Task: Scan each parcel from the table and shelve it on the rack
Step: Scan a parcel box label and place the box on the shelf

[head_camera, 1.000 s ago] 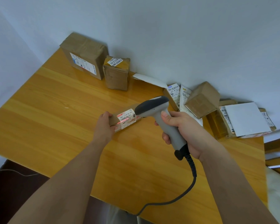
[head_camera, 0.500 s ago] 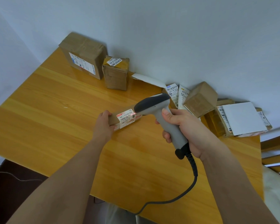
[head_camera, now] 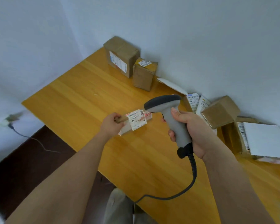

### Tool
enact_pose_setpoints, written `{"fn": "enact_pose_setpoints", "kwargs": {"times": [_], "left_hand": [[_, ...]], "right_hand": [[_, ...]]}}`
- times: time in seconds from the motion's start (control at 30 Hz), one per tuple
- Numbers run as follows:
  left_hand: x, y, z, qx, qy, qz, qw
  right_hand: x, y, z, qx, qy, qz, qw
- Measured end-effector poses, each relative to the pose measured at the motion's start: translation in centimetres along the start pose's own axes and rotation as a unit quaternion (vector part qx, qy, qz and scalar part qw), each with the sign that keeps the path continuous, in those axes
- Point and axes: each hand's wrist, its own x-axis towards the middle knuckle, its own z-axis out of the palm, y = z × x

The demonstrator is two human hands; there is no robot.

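My left hand point(head_camera: 112, 125) grips one end of a small flat brown parcel point(head_camera: 134, 121) with a white label, held above the wooden table point(head_camera: 81, 101). My right hand point(head_camera: 194, 131) grips the handle of a grey barcode scanner point(head_camera: 168, 112) whose dark head points at the parcel's label from the right. A reddish patch shows on the label near the scanner's head. The rack is out of view.
Two brown boxes point(head_camera: 121, 56) point(head_camera: 144, 75) stand against the wall at the back. More parcels point(head_camera: 220, 110) and a white flat packet point(head_camera: 265, 141) are piled at the right. The scanner's cable point(head_camera: 191, 177) runs down over the table's front edge. A dark floor lies at the left.
The view has swung left, so table and parcels sit further right in frame. Both hands and the parcel keep their pose, and the parcel looks lifted slightly off the table.
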Motion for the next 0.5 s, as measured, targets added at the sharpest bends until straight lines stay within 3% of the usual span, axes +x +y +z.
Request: {"fn": "enact_pose_setpoints", "kwargs": {"times": [0.1,0.27,0.5], "left_hand": [[-4.0,-2.2,-2.7,-0.128,0.029,-0.082,0.988],[-13.1,-6.1,-9.1,-0.337,0.123,-0.166,0.919],[-28.6,-13.3,-18.7,-0.418,0.250,-0.180,0.854]], "right_hand": [[-1.3,0.3,2.0,-0.014,-0.041,-0.006,0.999],[-4.6,1.4,8.8,-0.067,-0.121,-0.022,0.990],[-12.0,5.2,20.6,-0.145,-0.278,-0.059,0.948]]}}
